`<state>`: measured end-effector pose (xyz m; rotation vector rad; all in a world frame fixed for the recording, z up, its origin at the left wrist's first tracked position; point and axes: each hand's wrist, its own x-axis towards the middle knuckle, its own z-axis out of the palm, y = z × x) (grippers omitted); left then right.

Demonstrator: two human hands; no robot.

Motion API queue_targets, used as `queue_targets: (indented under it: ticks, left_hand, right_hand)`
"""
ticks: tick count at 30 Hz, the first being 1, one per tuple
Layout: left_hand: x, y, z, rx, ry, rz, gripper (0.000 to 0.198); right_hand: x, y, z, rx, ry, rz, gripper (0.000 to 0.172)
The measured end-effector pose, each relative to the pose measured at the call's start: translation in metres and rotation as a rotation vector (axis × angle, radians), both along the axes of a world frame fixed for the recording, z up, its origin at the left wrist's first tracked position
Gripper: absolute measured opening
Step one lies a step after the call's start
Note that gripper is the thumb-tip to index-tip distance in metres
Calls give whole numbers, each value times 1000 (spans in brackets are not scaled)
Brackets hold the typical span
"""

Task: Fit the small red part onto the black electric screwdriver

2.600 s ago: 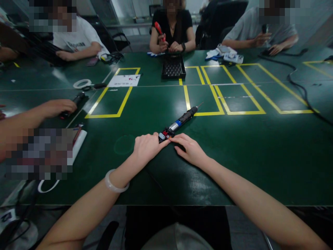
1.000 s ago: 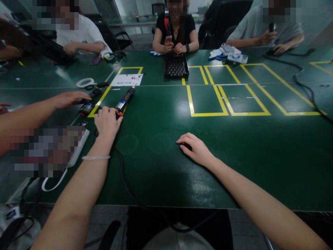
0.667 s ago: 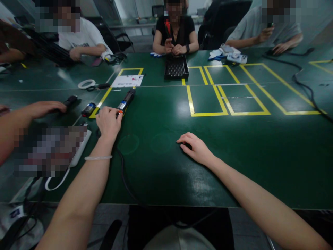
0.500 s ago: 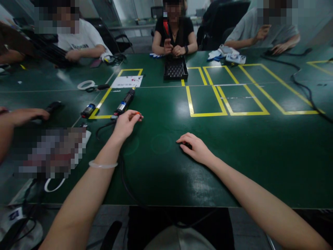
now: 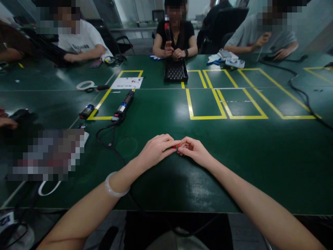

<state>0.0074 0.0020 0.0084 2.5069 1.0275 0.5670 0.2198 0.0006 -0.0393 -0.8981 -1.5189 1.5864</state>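
Note:
My left hand [image 5: 161, 147] and my right hand [image 5: 191, 148] meet fingertip to fingertip just above the green table, near its front middle. Between them sits a small red-orange piece [image 5: 177, 147], mostly hidden by the fingers and too small to name by kind. The fingers of both hands are pinched together on it. A pale bracelet [image 5: 116, 185] circles my left wrist. Beyond my left hand, a black electric screwdriver [image 5: 125, 105] lies on the table, its tip pointing away from me and its cable running back towards me.
Yellow tape [image 5: 208, 117] marks boxes on the green table [image 5: 234, 156]. A black tray [image 5: 176, 73] stands before a person opposite. To the left lie a black cylindrical part [image 5: 86, 111], a white tape roll [image 5: 85, 85] and a blurred-out flat item [image 5: 52, 152]. A white sheet [image 5: 127, 82] lies beyond the screwdriver.
My left hand has moved right and nearer to me from beside the screwdriver, bringing the red-orange piece to my right hand, whose fingers have closed on it. A neighbour's hand at left has drawn back.

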Motion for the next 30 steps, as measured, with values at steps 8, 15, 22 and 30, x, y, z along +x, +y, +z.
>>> queue_targets:
  ticks: [8,15,22,30]
  left_hand:
    - [1,-3,-6,73,70,8,19]
    - [-1,-1,-8,22,70,-47,25]
    - [-57,37,3,199,143,370,33]
    - [-173,62,-4,77,531,1133,56]
  right_hand:
    - [-1,-3,4,95,-63,3,26]
    - [1,-5,5,199,-138,11,15]
    - [7,-2,2,193,-120,-71,18]
    - [7,-1,-2,223,-115,-99,19]
